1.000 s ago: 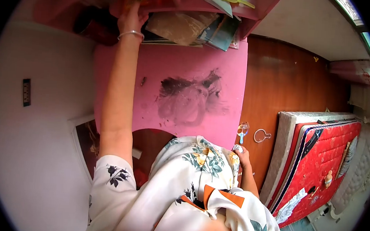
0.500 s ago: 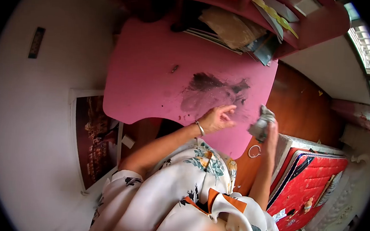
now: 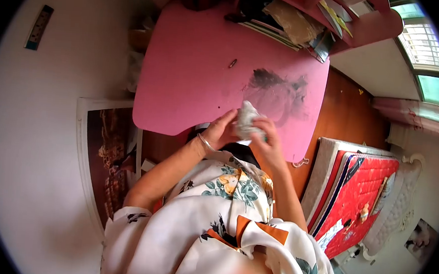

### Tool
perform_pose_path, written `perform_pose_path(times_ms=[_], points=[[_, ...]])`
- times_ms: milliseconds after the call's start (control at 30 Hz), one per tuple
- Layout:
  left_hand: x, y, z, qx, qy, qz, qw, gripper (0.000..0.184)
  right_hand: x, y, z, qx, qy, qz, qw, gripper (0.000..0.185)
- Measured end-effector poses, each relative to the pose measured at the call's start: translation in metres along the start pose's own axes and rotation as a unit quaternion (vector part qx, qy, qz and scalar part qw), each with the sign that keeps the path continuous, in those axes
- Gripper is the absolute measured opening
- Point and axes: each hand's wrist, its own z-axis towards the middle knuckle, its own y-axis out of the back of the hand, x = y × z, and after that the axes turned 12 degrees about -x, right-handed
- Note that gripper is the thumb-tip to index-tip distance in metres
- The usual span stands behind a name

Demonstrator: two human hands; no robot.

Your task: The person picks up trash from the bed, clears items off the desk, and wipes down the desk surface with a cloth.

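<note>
A crumpled grey-white rag [image 3: 247,119] is bunched between my two hands, over the front edge of the pink desk [image 3: 193,79]. My right hand [image 3: 268,138] has its fingers closed round the rag's right side. On the rag's left side, my left hand [image 3: 221,131] presses against it with curled fingers, partly blurred. Beyond the hands, a dark grey smear [image 3: 271,82] with small specks spreads over the desk top. To the left of the smear lies a small dark object [image 3: 233,63], too small to name.
Papers and folders [image 3: 293,25] fill a pink shelf at the back of the desk. A red mattress [image 3: 357,202] stands right, beyond the brown floor [image 3: 341,107]. A framed picture [image 3: 108,160] leans on the left wall. A window [image 3: 424,47] is upper right.
My right hand has brought the rag left from the desk's right edge to my left hand. My left hand has drawn back towards my body and now touches the rag. The view has shifted.
</note>
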Motion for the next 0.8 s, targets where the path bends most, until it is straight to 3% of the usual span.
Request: perform_pose_path(times_ms=[33,67,133,200,233,267,300,367,433,500,533,600,633,700,733,800], points=[[0.007,-0.004,-0.003,0.015,-0.056,-0.019,0.998,0.047,0.019,-0.017,0.004,0.024,0.098,-0.141,0.985,0.027],[0.012,-0.007,-0.009,-0.011,-0.076,-0.033,0.996,0.044,0.038,-0.029,0.008,0.051,0.194,-0.278,0.939,0.03],[-0.004,-0.014,-0.023,0.048,-0.082,0.01,0.995,0.047,0.032,-0.041,0.013,-0.005,0.2,-0.263,0.944,0.033],[-0.02,-0.023,-0.03,0.026,-0.063,0.008,0.998,0.044,0.02,-0.039,0.009,-0.058,0.209,-0.247,0.945,0.036],[-0.03,-0.019,-0.029,0.011,-0.08,0.251,0.965,0.041,0.011,-0.034,0.004,-0.05,0.076,-0.15,0.985,0.038],[-0.04,-0.017,-0.023,-0.003,-0.09,0.481,0.872,0.041,0.005,-0.031,-0.001,-0.041,-0.059,-0.048,0.996,0.041],[-0.039,-0.007,0.002,-0.089,-0.148,0.7,0.693,0.035,0.003,-0.029,-0.006,-0.069,-0.116,0.022,0.991,0.042],[-0.048,-0.004,0.037,-0.185,-0.383,0.753,0.501,0.027,-0.018,-0.012,-0.022,-0.073,-0.211,0.034,0.974,0.034],[-0.072,0.007,0.089,-0.25,-0.427,0.763,0.415,0.021,-0.037,0.007,-0.045,-0.089,-0.305,0.073,0.945,0.028],[-0.085,0.02,0.138,-0.312,-0.529,0.731,0.297,0.017,-0.041,0.018,-0.068,-0.138,-0.43,0.184,0.873,0.024],[-0.093,0.025,0.159,-0.31,-0.527,0.732,0.302,0.017,-0.042,0.024,-0.076,-0.148,-0.455,0.194,0.856,0.026],[-0.103,0.032,0.184,-0.329,-0.502,0.765,0.235,0.015,-0.045,0.031,-0.089,-0.179,-0.491,0.19,0.831,0.027],[-0.104,0.034,0.189,-0.328,-0.499,0.766,0.239,0.015,-0.046,0.033,-0.089,-0.18,-0.495,0.186,0.829,0.027],[-0.109,0.041,0.185,-0.31,-0.524,0.749,0.262,0.016,-0.047,0.032,-0.092,-0.221,-0.534,0.258,0.774,0.029],[-0.112,0.043,0.175,-0.312,-0.516,0.753,0.263,0.016,-0.049,0.035,-0.084,-0.165,-0.575,0.277,0.752,0.036],[-0.122,0.046,0.154,-0.341,-0.433,0.72,0.422,0.02,-0.034,0.027,-0.063,-0.147,-0.582,0.302,0.74,0.042]])
